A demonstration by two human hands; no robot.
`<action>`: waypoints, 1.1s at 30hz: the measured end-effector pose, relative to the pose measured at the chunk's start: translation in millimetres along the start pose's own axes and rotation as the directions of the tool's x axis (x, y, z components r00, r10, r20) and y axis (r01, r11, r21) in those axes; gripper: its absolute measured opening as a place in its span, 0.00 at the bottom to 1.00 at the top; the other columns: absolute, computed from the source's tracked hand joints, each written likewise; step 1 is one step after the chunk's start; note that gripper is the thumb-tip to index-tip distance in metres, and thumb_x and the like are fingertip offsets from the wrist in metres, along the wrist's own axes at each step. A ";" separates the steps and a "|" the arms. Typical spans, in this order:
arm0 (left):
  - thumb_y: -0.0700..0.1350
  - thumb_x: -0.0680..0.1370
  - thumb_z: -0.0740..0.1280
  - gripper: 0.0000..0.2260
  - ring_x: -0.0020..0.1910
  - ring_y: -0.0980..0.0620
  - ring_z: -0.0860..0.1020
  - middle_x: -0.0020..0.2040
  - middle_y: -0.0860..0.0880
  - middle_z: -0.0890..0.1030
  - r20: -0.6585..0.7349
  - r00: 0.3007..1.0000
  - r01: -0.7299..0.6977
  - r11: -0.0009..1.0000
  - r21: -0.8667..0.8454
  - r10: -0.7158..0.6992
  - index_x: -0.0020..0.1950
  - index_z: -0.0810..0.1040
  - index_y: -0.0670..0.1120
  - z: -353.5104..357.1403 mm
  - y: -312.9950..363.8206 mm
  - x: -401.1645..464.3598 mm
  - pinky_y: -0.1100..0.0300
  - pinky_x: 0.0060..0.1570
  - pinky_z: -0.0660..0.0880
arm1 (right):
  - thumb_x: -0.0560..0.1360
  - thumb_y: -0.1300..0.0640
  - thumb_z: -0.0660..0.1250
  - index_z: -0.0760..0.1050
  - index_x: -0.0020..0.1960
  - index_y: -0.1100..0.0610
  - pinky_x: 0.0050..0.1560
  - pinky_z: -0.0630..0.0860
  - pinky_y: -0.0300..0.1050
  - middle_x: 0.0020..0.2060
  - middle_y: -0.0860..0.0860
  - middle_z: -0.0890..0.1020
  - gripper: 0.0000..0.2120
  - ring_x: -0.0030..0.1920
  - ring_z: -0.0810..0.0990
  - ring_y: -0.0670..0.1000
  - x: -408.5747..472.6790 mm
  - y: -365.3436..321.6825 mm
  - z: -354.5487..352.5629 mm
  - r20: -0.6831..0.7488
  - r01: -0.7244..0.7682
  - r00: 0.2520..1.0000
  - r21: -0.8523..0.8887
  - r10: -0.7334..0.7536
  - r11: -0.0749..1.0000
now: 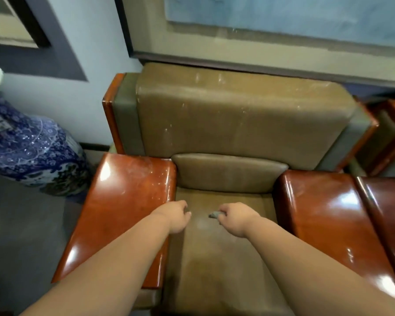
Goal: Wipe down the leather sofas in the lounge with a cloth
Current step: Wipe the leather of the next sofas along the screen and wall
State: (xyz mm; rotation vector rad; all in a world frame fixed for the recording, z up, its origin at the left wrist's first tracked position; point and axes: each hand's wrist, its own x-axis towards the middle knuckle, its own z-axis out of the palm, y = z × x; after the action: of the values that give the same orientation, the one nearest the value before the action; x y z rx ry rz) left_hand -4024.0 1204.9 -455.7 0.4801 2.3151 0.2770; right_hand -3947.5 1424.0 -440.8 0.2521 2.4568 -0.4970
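Best to spread the balled grey cloth (213, 215), clamped in the right hand (235, 218) at frame centre over the sofa seat (214, 258), flat before long overlapping strokes; left hand (177, 215) curled, empty.

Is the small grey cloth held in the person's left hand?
No, the small grey cloth is pinched in the right hand; the left hand holds nothing visible above the brown leather seat.

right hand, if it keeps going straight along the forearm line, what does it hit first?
Probably the small lumbar cushion at the back of the seat. The right hand, closed on a grey cloth, points up-left over bare seat leather. Depth is unclear; it may brush the seat first.
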 end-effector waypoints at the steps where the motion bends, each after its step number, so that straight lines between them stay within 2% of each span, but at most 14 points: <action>1: 0.57 0.87 0.58 0.22 0.70 0.43 0.77 0.72 0.46 0.77 -0.018 1.000 -0.014 1.000 -0.001 0.014 0.78 0.70 0.49 -11.1 3.4 -4.2 0.51 0.68 0.75 | 0.82 0.42 0.57 0.80 0.63 0.48 0.52 0.72 0.46 0.59 0.51 0.84 0.19 0.60 0.80 0.57 -6.5 -3.0 -8.5 -0.018 -0.005 1.000 0.003 0.005 1.000; 6: 0.58 0.86 0.59 0.23 0.70 0.46 0.77 0.73 0.48 0.77 -0.088 0.994 -0.064 0.998 0.004 0.064 0.80 0.69 0.53 -54.6 13.9 -19.7 0.53 0.67 0.76 | 0.82 0.40 0.58 0.80 0.59 0.46 0.55 0.80 0.51 0.52 0.48 0.84 0.17 0.54 0.82 0.54 -32.6 -6.6 -43.5 -0.100 -0.028 0.994 0.055 0.033 0.998; 11: 0.56 0.87 0.59 0.23 0.73 0.45 0.75 0.76 0.47 0.75 -0.166 0.984 -0.058 0.998 0.015 0.060 0.81 0.69 0.51 -86.6 25.9 -36.1 0.52 0.71 0.74 | 0.81 0.36 0.59 0.80 0.59 0.44 0.52 0.78 0.47 0.51 0.45 0.83 0.18 0.52 0.81 0.51 -54.9 1.7 -68.3 -0.172 -0.020 0.985 0.073 0.033 0.997; 13: 0.56 0.87 0.59 0.23 0.72 0.45 0.76 0.76 0.47 0.76 -0.191 0.980 -0.058 0.998 0.003 0.058 0.81 0.69 0.51 -97.1 32.9 -41.0 0.51 0.71 0.74 | 0.82 0.36 0.59 0.80 0.60 0.44 0.53 0.78 0.46 0.52 0.45 0.84 0.18 0.54 0.81 0.51 -60.0 5.4 -79.6 -0.195 -0.007 0.981 0.073 0.021 0.997; 19: 0.58 0.85 0.62 0.22 0.66 0.49 0.79 0.70 0.50 0.80 -0.304 0.953 -0.041 0.993 -0.109 0.006 0.78 0.72 0.54 -120.7 48.6 -62.0 0.54 0.66 0.77 | 0.82 0.40 0.58 0.80 0.62 0.44 0.55 0.78 0.46 0.55 0.46 0.85 0.17 0.57 0.81 0.51 -68.0 10.5 -117.4 -0.277 0.066 0.959 0.037 -0.053 0.997; 21: 0.58 0.85 0.63 0.21 0.64 0.50 0.79 0.69 0.52 0.80 -0.321 0.947 -0.027 0.993 -0.111 -0.010 0.77 0.73 0.55 -126.2 51.2 -68.5 0.56 0.64 0.78 | 0.82 0.40 0.57 0.80 0.62 0.44 0.53 0.77 0.46 0.55 0.46 0.85 0.17 0.57 0.81 0.51 -68.4 11.8 -127.6 -0.274 0.091 0.958 0.010 -0.085 0.996; 27: 0.58 0.84 0.64 0.17 0.59 0.54 0.80 0.62 0.54 0.81 -0.397 0.911 0.026 0.978 -0.209 -0.109 0.73 0.75 0.57 -144.6 57.9 -81.8 0.56 0.60 0.81 | 0.81 0.43 0.58 0.79 0.64 0.45 0.55 0.78 0.47 0.57 0.48 0.85 0.18 0.58 0.82 0.53 -66.8 12.0 -158.8 -0.259 0.132 0.955 -0.061 -0.143 0.989; 33: 0.58 0.84 0.65 0.19 0.58 0.54 0.79 0.63 0.55 0.81 -0.432 0.889 0.054 0.974 -0.221 -0.148 0.74 0.76 0.56 -156.9 56.7 -91.0 0.56 0.60 0.80 | 0.80 0.42 0.57 0.79 0.64 0.44 0.54 0.78 0.47 0.56 0.47 0.84 0.19 0.56 0.82 0.53 -67.3 -2.6 -179.4 -0.265 0.198 0.940 -0.089 -0.215 0.976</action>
State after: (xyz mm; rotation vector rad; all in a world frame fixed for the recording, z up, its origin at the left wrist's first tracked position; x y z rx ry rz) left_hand -4061.5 1209.5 -269.4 0.2009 2.7081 0.6231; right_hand -3990.3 1490.5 -266.3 0.0375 2.7821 -0.5027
